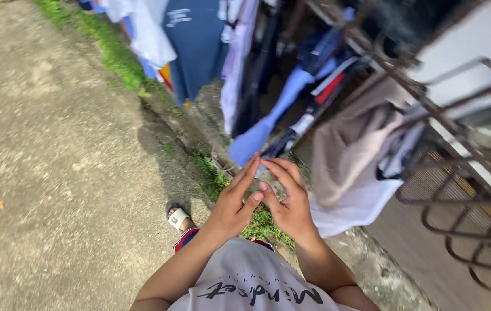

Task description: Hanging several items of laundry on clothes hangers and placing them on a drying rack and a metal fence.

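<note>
Two hands: left hand (232, 208) and right hand (289, 203) raised together in front of the chest, near the middle of the view
Left hand: fingers stretched out straight and close together, palm turned toward the right hand, thumb tip touching the right thumb
Right hand: fingers loosely spread and curled a little, holding nothing
Between them: the thumbs meet; the fingertips stand just apart
Nearest thing: a blue cloth (268, 122) hanging just beyond the fingertips, far side of the hands
Right of the hands: a beige cloth (346, 147) and a white cloth (352, 206) draped over a rusty metal rack (458, 198)
Far: a dark blue shirt (194, 40) and a pale purple garment (235, 60) hanging in a row
Left: a bare concrete path (55, 150), with a strip of grass (113, 52) along its edge
Below the hands: a foot in a white sandal (177, 217) and the person's grey shirt (251, 282)
</note>
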